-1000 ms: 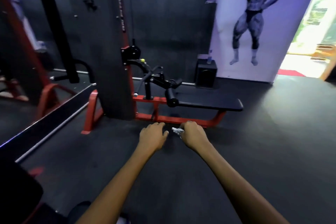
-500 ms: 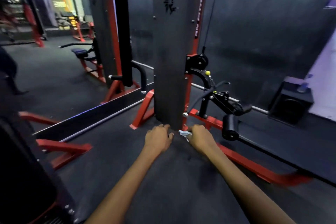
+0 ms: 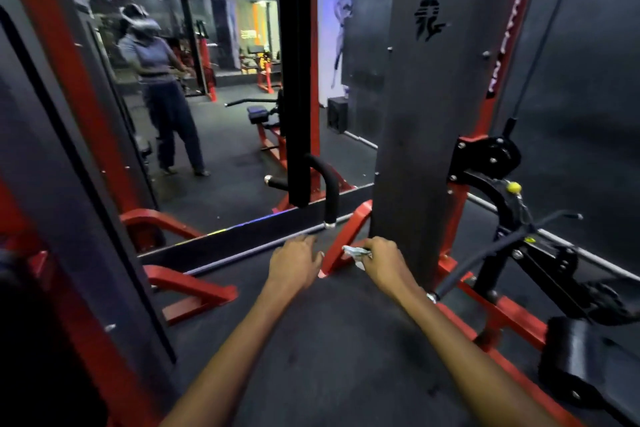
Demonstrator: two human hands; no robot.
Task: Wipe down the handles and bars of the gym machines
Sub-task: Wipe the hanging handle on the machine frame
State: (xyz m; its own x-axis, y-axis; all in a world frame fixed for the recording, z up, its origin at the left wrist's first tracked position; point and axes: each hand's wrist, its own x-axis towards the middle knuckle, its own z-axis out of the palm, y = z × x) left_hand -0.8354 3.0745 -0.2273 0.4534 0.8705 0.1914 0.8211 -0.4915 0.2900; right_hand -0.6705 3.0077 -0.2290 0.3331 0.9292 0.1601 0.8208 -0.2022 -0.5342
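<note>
Our right hand point(image 3: 382, 262) pinches a small crumpled whitish cloth point(image 3: 356, 252), bunched in the curled fingers, near the grey machine column point(image 3: 426, 114). Our left hand point(image 3: 294, 262) reaches forward beside it, palm down, fingers loosely spread, holding nothing. Both arms stretch out over the dark floor point(image 3: 329, 340). A black padded handle point(image 3: 327, 191) hangs just beyond, and a mirror point(image 3: 214, 114) stands at far left.

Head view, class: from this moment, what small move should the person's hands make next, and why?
Probably reach the right hand, which pinches the cloth, forward to the black padded handle just ahead, because no handle is being wiped yet. The left hand holds nothing.
</note>
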